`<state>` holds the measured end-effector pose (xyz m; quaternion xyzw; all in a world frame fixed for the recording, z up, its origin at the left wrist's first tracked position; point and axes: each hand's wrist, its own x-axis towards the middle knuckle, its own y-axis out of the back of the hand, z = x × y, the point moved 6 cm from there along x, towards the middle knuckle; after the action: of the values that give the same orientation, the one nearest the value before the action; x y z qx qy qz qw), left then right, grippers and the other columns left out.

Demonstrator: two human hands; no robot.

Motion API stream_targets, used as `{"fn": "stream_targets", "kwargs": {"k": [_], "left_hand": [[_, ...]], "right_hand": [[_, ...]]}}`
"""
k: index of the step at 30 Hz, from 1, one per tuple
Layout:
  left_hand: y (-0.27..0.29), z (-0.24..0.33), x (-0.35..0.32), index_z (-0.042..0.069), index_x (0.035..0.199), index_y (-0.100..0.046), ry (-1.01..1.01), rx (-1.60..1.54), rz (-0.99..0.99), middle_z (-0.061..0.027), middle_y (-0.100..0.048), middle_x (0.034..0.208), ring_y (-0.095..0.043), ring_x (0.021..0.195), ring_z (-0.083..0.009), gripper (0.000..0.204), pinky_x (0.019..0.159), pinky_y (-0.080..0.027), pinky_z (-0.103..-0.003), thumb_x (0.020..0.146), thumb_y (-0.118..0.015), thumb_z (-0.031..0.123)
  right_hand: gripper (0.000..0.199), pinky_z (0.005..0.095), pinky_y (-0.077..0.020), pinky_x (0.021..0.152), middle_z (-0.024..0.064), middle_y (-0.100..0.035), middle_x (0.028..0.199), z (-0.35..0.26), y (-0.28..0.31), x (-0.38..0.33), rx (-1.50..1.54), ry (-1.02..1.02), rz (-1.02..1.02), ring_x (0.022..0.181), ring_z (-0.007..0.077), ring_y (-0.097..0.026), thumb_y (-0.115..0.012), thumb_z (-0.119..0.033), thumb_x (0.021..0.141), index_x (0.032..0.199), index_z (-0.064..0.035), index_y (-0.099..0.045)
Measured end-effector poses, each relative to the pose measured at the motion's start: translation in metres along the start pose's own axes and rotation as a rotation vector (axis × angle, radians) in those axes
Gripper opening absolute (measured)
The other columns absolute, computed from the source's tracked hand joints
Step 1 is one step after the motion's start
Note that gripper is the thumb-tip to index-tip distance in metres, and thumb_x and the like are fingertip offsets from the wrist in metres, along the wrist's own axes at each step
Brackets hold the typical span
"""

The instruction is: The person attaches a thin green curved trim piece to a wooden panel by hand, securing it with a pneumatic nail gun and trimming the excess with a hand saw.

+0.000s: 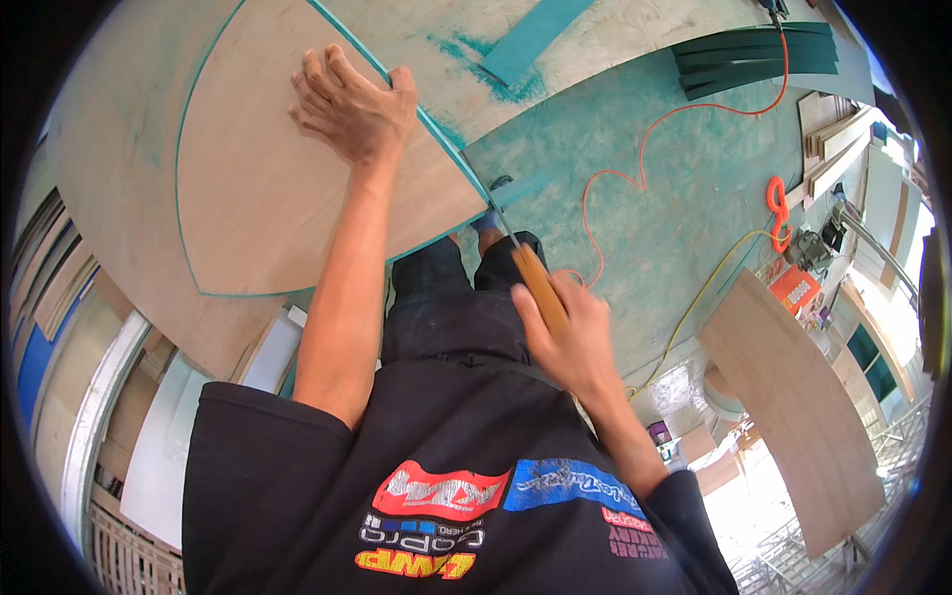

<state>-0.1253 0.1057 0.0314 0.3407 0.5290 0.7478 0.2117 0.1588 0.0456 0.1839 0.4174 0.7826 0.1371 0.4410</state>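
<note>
A large pale wooden panel (278, 198) with curved, teal-coated edges lies in front of me. My left hand (359, 109) rests on top of it, fingers apart and slightly bent, the thumb reaching the right edge. In my right hand (570, 332) is a file with a wooden handle (541, 283), and my fingers wrap round that handle. The narrow metal blade of the file (504, 220) lies along the panel's right edge near its lower corner. Part of the blade is hard to make out against the edge.
Beneath the panel is a wider wooden worktop (119, 188). A teal strip (535, 45) lies farther up beside teal smudges. An orange cord (643, 149) winds over the green-stained floor (684, 159). Dark curved sheets (759, 59) are stacked at the far right; a curved plywood piece (793, 407) stands nearer.
</note>
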Motion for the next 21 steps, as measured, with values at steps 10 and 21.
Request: {"fn": "stream_targets", "kwargs": {"k": [10, 21], "left_hand": [[0.0, 0.001, -0.001, 0.006, 0.137, -0.05, 0.012, -0.023, 0.019, -0.0162, -0.043, 0.148, -0.035, 0.141, -0.0366, 0.072, 0.107, -0.028, -0.058, 0.076, -0.069, 0.041], [-0.003, 0.003, -0.001, 0.006, 0.141, -0.048, 0.009, 0.028, 0.026, -0.014, -0.043, 0.15, -0.034, 0.142, -0.0341, 0.077, 0.109, -0.029, -0.056, 0.079, -0.069, 0.046]], "right_hand": [[0.03, 0.0501, -0.0531, 0.064, 0.0227, -0.068, 0.074, 0.025, -0.008, 0.002, 0.008, 0.037, -0.003, 0.07, 0.0449, -0.067, -0.068, -0.03, 0.095, 0.102, -0.0003, -0.068], [0.034, 0.054, -0.0533, 0.075, 0.0237, -0.072, 0.087, 0.199, 0.011, 0.057, -0.203, -0.157, 0.257, 0.085, 0.0462, -0.069, -0.069, -0.034, 0.09, 0.103, -0.0027, -0.07]]}}
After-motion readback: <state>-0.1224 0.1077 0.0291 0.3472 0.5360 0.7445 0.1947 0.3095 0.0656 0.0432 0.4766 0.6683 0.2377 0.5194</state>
